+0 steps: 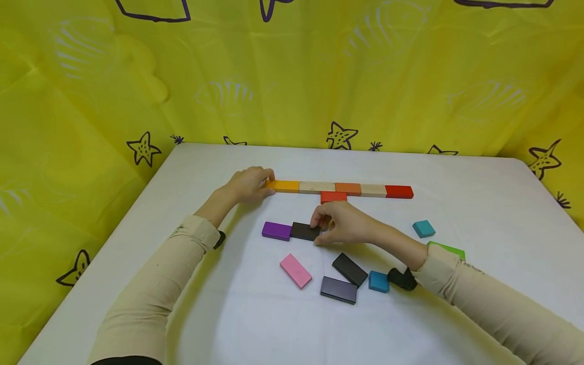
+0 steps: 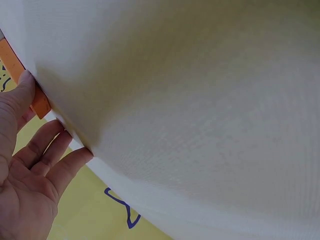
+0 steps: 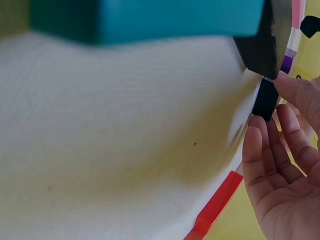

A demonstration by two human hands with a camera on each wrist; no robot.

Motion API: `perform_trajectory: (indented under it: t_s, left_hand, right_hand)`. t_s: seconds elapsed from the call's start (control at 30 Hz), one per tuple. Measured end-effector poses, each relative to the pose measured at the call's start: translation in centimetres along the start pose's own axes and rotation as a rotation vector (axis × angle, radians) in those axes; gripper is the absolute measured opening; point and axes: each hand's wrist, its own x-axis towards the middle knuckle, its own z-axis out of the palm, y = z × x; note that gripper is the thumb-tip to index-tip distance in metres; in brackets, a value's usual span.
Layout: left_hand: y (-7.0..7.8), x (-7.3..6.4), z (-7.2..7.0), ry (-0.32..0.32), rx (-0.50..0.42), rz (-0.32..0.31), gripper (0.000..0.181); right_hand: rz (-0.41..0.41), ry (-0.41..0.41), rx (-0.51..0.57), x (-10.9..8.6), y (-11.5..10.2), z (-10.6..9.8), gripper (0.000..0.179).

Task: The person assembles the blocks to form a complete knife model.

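Note:
At the left end of a long row of blocks, my left hand (image 1: 248, 184) pinches a yellow-orange block (image 1: 286, 186). The left wrist view shows the thumb on the near side of that orange block (image 2: 40, 102). My right hand (image 1: 345, 223) holds the right end of a black block (image 1: 303, 231) between thumb and fingers. This block lies flat, end to end with a purple block (image 1: 276, 230). Beyond the right hand, a red-orange block (image 1: 333, 197) touches the row's near side. In the right wrist view, the fingers partly cover the black block (image 3: 265, 99).
The row continues with plain wood (image 1: 317, 187), orange (image 1: 348, 188) and red (image 1: 399, 191) blocks. Nearer lie a pink block (image 1: 295, 271), dark blocks (image 1: 338, 289) and a blue block (image 1: 378, 281). A teal block (image 1: 424, 228) and green block (image 1: 449, 250) lie right, by the forearm.

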Motion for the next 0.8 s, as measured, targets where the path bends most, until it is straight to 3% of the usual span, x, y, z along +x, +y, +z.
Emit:
perform_trajectory:
  t_s: [0.3, 0.8]
  left_hand:
    - [0.0, 0.0, 0.0, -0.006, 0.004, -0.002, 0.033]
    - [0.0, 0.0, 0.1, -0.020, -0.002, -0.010, 0.033]
  right_hand:
    - [0.021, 0.001, -0.005, -0.3, 0.2, -0.1, 0.020]
    - [0.061, 0.077, 0.012, -2.1, 1.7, -1.4, 0.020]
